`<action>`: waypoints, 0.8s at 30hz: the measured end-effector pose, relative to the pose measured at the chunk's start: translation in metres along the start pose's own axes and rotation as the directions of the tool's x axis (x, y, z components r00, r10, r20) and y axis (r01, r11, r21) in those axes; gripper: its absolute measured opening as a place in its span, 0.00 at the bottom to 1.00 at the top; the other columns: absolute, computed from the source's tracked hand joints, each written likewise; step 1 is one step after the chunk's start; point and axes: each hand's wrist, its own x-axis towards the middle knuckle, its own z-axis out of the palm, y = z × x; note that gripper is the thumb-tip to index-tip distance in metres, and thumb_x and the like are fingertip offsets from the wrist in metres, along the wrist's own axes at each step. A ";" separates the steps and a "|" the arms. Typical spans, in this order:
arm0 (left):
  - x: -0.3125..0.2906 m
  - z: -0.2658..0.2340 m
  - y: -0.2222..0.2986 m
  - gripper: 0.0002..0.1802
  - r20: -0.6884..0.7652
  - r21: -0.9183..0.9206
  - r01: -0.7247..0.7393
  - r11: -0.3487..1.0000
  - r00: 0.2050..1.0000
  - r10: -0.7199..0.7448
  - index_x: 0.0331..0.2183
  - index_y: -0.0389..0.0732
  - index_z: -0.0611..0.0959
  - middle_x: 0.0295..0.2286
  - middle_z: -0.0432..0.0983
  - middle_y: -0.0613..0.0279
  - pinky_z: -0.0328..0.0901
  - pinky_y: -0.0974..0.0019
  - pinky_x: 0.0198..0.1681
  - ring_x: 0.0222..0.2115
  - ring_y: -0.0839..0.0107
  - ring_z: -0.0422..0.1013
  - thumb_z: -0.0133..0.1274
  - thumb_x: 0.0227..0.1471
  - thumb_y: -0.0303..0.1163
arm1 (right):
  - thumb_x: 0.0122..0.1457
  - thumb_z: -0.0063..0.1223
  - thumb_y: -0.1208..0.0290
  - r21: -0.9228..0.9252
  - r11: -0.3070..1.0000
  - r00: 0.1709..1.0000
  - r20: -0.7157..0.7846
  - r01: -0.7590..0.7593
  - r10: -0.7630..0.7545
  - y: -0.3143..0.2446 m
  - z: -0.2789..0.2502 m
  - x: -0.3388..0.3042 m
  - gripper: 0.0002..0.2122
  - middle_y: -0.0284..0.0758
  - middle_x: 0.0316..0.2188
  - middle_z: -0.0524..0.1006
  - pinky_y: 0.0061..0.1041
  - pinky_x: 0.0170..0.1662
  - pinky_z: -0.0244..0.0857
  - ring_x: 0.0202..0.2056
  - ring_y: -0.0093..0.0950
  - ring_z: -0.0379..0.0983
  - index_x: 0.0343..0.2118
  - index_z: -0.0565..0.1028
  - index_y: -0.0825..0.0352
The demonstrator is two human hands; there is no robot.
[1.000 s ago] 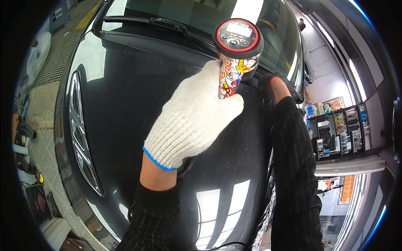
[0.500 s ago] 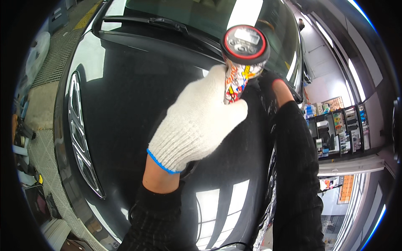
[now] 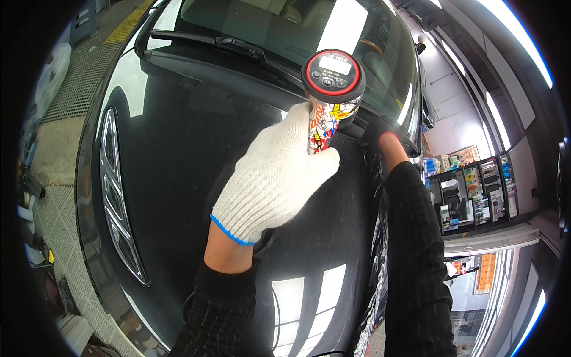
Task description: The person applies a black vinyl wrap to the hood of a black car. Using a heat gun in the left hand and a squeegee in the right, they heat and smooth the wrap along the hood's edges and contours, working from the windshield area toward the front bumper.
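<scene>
My left hand, in a white knit glove with a blue cuff edge, is closed around a heat gun. Its body carries colourful sticker-like graphics, and its round black rear end has a red ring, a small display and buttons. It is held over the black car hood. My right hand, in a dark glove with a red cuff edge, reaches to the hood's far right corner near the windshield. The fingers of that hand are hidden or lost against the dark surface. Wrinkled, shiny film runs along the hood's right side.
Beyond the hood are a wiper and the windshield. A chrome-trimmed vent sits at the hood's left. Shelves of supplies stand to the right. Floor grating and assorted items line the left. A black cord shows near the bottom.
The heat gun has moved slightly left and toward me, still in my left hand. My right hand appears a little lower in the picture; the view has also shifted slightly.
</scene>
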 end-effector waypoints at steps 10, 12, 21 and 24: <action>0.001 0.001 0.003 0.30 0.023 -0.012 0.052 0.999 0.998 -0.052 0.57 0.32 0.75 0.26 0.77 0.59 0.73 0.66 0.31 0.25 0.74 0.75 0.59 0.58 0.37 | 0.60 0.56 0.67 0.117 0.992 0.997 -0.068 -0.036 0.044 -0.013 0.005 -0.006 0.25 0.49 0.62 0.79 0.43 0.63 0.72 0.64 0.48 0.75 0.61 0.80 0.63; 0.002 0.002 0.002 0.30 0.020 -0.029 0.051 0.998 0.999 -0.050 0.57 0.32 0.75 0.26 0.77 0.59 0.73 0.66 0.31 0.25 0.74 0.75 0.59 0.57 0.37 | 0.60 0.57 0.65 0.102 0.994 0.998 -0.033 -0.047 0.051 -0.016 0.003 0.000 0.24 0.48 0.62 0.79 0.44 0.63 0.72 0.63 0.48 0.76 0.60 0.82 0.62; 0.002 0.003 0.001 0.29 0.019 -0.024 0.016 1.000 1.000 -0.016 0.56 0.33 0.75 0.26 0.77 0.60 0.73 0.66 0.31 0.24 0.75 0.75 0.59 0.57 0.37 | 0.62 0.57 0.59 0.094 0.995 0.996 -0.085 0.035 -0.027 -0.025 0.017 0.013 0.22 0.46 0.60 0.81 0.45 0.62 0.73 0.62 0.48 0.78 0.57 0.84 0.61; 0.002 0.003 0.001 0.29 0.023 -0.023 0.000 1.000 1.000 0.001 0.56 0.33 0.75 0.26 0.77 0.60 0.73 0.66 0.31 0.24 0.75 0.74 0.60 0.57 0.37 | 0.63 0.57 0.59 0.176 0.984 0.993 -0.115 0.023 -0.002 -0.019 0.028 0.004 0.22 0.46 0.60 0.81 0.44 0.63 0.72 0.62 0.49 0.78 0.57 0.84 0.61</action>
